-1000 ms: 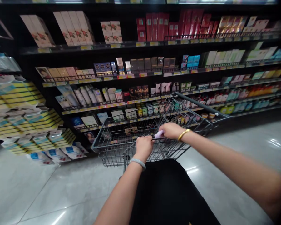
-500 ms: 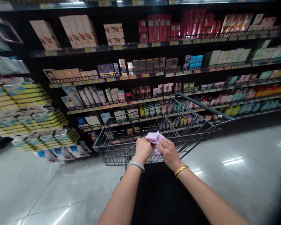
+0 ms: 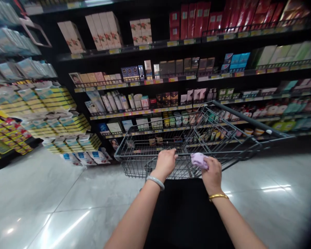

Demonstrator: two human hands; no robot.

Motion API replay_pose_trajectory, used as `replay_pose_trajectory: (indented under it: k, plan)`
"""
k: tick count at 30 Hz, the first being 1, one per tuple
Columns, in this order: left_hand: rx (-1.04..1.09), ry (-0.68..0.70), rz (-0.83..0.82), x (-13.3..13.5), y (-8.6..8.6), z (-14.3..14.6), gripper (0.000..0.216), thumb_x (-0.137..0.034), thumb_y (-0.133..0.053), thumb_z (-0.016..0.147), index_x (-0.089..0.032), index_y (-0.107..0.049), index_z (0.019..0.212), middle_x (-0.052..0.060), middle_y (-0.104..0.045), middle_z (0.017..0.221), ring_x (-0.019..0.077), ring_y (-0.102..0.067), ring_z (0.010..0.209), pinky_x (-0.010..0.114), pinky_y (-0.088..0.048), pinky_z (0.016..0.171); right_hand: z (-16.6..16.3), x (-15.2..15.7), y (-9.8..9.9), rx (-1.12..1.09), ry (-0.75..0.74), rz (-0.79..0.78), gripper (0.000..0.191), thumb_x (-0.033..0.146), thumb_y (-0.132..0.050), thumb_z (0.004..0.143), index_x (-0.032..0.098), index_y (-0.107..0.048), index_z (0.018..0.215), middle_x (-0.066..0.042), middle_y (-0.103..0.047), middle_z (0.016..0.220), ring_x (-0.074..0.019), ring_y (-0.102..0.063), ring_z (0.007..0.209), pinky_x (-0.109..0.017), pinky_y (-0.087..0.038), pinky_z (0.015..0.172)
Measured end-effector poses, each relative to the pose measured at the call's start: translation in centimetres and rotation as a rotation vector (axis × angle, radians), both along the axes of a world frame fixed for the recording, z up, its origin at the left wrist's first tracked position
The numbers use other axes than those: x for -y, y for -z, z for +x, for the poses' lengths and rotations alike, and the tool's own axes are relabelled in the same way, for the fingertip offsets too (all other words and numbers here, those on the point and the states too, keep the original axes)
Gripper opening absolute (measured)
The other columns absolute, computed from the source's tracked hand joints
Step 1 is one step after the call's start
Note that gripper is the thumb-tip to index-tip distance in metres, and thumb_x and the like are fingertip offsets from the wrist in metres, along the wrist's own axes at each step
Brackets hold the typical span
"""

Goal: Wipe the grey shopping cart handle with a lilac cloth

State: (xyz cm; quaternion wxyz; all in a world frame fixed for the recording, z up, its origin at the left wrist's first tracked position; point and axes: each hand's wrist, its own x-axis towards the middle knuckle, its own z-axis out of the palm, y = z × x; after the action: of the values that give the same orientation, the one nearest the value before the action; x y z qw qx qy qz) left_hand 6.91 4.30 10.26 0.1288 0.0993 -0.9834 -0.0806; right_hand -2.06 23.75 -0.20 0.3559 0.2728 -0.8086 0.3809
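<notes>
A crumpled light-purple cloth [image 3: 199, 160] is pinched in my right hand [image 3: 213, 174], which wears a gold bracelet. To its left, apart from the cloth, my left hand [image 3: 166, 162] has its fingers curled and shows nothing in them. A pale bangle circles that wrist. Both hands are over the near side of a grey wire shopping cart [image 3: 134, 166]. Whether the left fingers touch the cart's rim I cannot tell. The cart's basket holds little that I can make out through the mesh, and its dark handle [image 3: 241, 117] points to the right.
Store shelves [image 3: 134, 83] with boxed and bottled goods run behind the cart. Stacked yellow-striped packs [image 3: 54, 100] stand at the left, with white-and-blue bags [image 3: 85, 158] below them. A shiny grey floor [image 3: 67, 204] lies around the cart.
My hands have moved apart: the left has let go of the cloth, and the right has carried it rightward, more bunched up. The view has shifted so the shelves sit further right.
</notes>
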Motion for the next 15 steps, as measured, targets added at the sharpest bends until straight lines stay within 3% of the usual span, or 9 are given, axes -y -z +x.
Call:
replay_pose_trajectory:
  k: [1,3,6,8,12,15]
  plan:
    - [-0.016,-0.035,0.009,0.4,0.2,0.4,0.035,-0.034,-0.044,0.101,-0.026,-0.058,0.132,0.006,-0.068,0.128,0.0201,-0.059,0.122,0.039,-0.033,0.110,-0.1,-0.2,0.4,0.018,0.046,-0.014,0.028,0.015,-0.054,0.082,0.020,-0.065,0.107,-0.013,-0.061,0.109,-0.0306,-0.053,0.103,-0.048,-0.046,0.092]
    - [-0.040,-0.113,0.024,1.2,0.6,1.2,0.036,-0.033,-0.038,0.103,-0.025,-0.061,0.130,0.008,-0.065,0.134,0.0224,-0.054,0.128,0.044,-0.026,0.116,0.3,0.4,1.6,0.077,-0.016,0.072,0.030,0.011,-0.054,0.079,0.020,-0.067,0.105,-0.012,-0.062,0.107,-0.0289,-0.054,0.101,-0.044,-0.047,0.091]
    - [-0.021,-0.139,0.043,2.5,0.9,1.7,0.033,-0.031,-0.040,0.102,-0.025,-0.070,0.114,0.006,-0.071,0.121,0.0224,-0.061,0.117,0.040,-0.036,0.108,1.9,2.6,2.6,0.211,-0.251,0.273,0.039,0.000,-0.051,0.073,0.022,-0.073,0.097,-0.008,-0.066,0.099,-0.0232,-0.057,0.092,-0.035,-0.048,0.087]
    - [0.016,-0.101,0.061,3.2,0.8,1.6,0.030,-0.031,-0.046,0.099,-0.027,-0.074,0.107,0.004,-0.075,0.111,0.0207,-0.065,0.107,0.034,-0.043,0.097,2.8,3.7,2.1,0.245,-0.309,0.273,0.046,-0.003,-0.049,0.073,0.024,-0.076,0.100,-0.007,-0.068,0.097,-0.0209,-0.058,0.088,-0.032,-0.049,0.084]
    - [0.068,-0.023,0.114,4.6,0.4,0.8,0.027,-0.038,-0.051,0.097,-0.031,-0.076,0.103,0.000,-0.077,0.106,0.0176,-0.068,0.100,0.026,-0.046,0.084,3.4,4.7,-0.4,0.030,-0.339,0.129,0.045,0.003,-0.051,0.084,0.026,-0.073,0.116,-0.008,-0.067,0.110,-0.0233,-0.056,0.105,-0.037,-0.047,0.095]
    - [0.077,0.013,0.152,5.7,0.1,0.6,0.026,-0.039,-0.053,0.096,-0.032,-0.076,0.106,-0.003,-0.077,0.108,0.0153,-0.068,0.100,0.023,-0.047,0.082,3.0,5.2,0.0,-0.163,-0.331,0.221,0.035,0.010,-0.055,0.090,0.028,-0.075,0.111,-0.008,-0.069,0.113,-0.0262,-0.054,0.111,-0.043,-0.042,0.101]
